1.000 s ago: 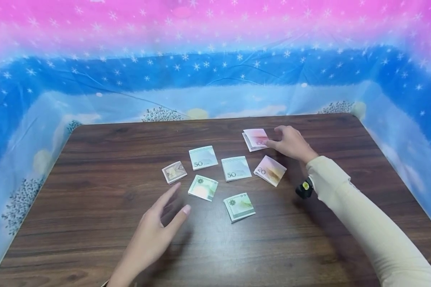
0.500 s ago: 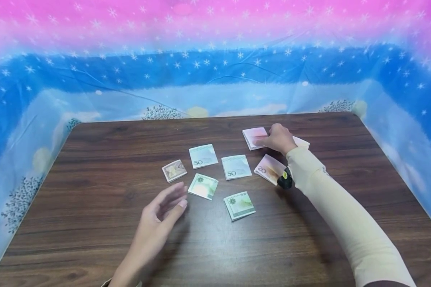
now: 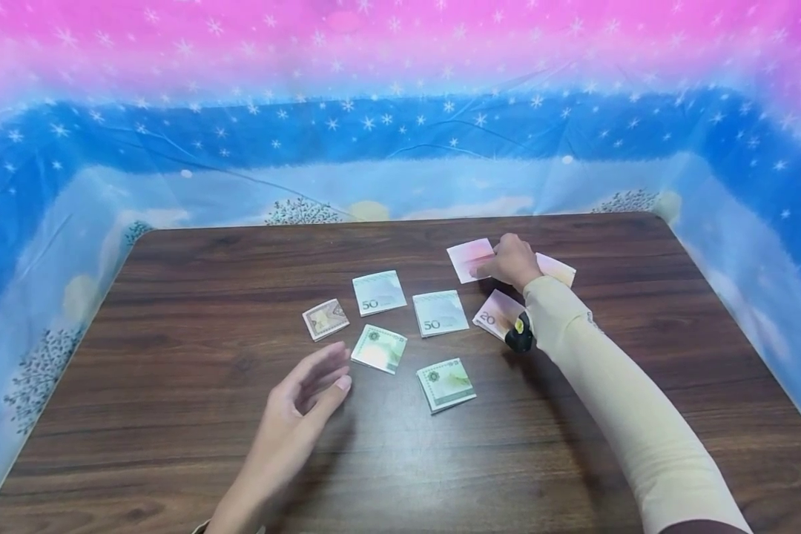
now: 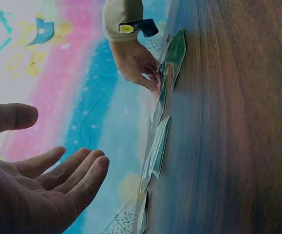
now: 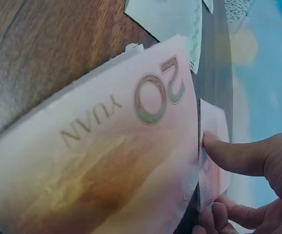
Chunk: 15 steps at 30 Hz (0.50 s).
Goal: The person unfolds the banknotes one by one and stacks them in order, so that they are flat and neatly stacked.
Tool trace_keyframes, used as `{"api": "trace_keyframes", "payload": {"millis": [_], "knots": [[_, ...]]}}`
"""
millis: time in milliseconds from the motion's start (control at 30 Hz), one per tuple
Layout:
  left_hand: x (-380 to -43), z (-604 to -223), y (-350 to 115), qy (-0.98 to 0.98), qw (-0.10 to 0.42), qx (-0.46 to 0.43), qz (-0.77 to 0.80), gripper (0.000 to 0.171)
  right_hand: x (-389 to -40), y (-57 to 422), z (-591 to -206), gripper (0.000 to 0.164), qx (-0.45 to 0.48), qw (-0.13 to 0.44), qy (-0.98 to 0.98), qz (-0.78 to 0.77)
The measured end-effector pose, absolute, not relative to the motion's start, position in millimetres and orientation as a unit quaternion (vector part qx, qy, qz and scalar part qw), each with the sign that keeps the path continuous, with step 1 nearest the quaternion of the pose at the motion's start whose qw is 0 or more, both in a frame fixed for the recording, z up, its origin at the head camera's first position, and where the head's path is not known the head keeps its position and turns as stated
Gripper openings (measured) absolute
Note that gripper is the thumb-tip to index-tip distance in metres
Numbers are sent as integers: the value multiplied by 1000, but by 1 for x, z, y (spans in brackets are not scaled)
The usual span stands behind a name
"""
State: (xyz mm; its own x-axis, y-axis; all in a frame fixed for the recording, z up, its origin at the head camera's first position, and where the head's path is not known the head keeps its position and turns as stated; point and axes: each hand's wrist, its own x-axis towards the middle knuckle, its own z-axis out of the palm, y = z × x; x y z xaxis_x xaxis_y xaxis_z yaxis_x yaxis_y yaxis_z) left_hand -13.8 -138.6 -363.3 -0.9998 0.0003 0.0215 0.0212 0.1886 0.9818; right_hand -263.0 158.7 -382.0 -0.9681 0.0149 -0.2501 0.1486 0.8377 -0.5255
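Observation:
My right hand (image 3: 514, 261) pinches a folded pink banknote (image 3: 469, 259) at the far side of the table. In the right wrist view the thumb lies on this pink note (image 5: 213, 117) and the fingers curl at its lower edge. A folded 20-yuan banknote (image 5: 106, 146) fills much of that view, close to the wrist. My left hand (image 3: 300, 415) is held over the table with relaxed fingers, nothing in it, near a folded green banknote (image 3: 379, 348) and a small brown one (image 3: 325, 320). In the left wrist view, the left palm (image 4: 38, 195) faces the notes.
Two folded 50 banknotes (image 3: 379, 292) lie mid-table, and another green note (image 3: 446, 386) lies nearer. A pale pink-yellow note (image 3: 555, 269) shows behind the right hand. The wooden table (image 3: 173, 415) has a snowflake-patterned cloth (image 3: 400, 133) around its far side and sides.
My right hand has moved left onto the pink note, uncovering the pale note to its right. The pink note has shifted slightly left. The left fingers have drawn closer together.

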Motion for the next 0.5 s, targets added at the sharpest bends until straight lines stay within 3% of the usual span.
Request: {"api": "trace_keyframes", "payload": {"millis": [200,500], "knots": [[-13,-364,-138,-766,5,-4,-643,42,-265,159,-387,29,33,92,953,-285],[-13,-362,-138,-761,8,-7,-649,42,-257,162,-374,29,25,27,939,-343]]}}
